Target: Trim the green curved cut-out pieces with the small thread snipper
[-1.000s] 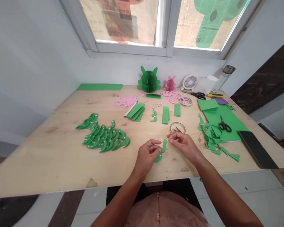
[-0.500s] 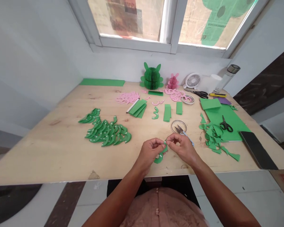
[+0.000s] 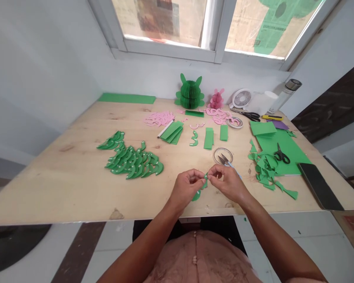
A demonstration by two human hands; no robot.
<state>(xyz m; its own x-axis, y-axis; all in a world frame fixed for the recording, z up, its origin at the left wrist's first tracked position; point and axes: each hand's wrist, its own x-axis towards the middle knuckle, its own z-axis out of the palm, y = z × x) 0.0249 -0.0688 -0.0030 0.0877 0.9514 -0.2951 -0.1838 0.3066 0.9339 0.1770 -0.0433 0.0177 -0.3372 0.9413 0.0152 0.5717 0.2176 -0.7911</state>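
Near the table's front edge, my left hand (image 3: 187, 186) and my right hand (image 3: 224, 181) meet, pinching a curved green paper piece (image 3: 196, 195) between thumbs and forefingers. Part of that piece hangs below my left fingers; the rest is hidden by them. Just beyond my right hand lie small snips (image 3: 225, 160) with a pale blue handle, over a ring of tape (image 3: 223, 154). To the left is a heap of wavy green paper cutouts (image 3: 132, 162) with small white strips on them. One similar wavy cutout (image 3: 194, 138) lies alone ahead of my hands.
Folded green paper (image 3: 172, 132), pink cutouts (image 3: 159, 118) and a pen lie mid-table. Green and pink honeycomb paper figures (image 3: 190, 94) stand by the wall near a small fan (image 3: 241, 98). Rightward are green scraps (image 3: 265, 167), black scissors (image 3: 281, 154), green sheets and a phone (image 3: 320, 185).
The green piece in my fingers has turned a little, and less of it shows below my left hand. Both hands stay close together in nearly the same place. The view has shifted slightly.
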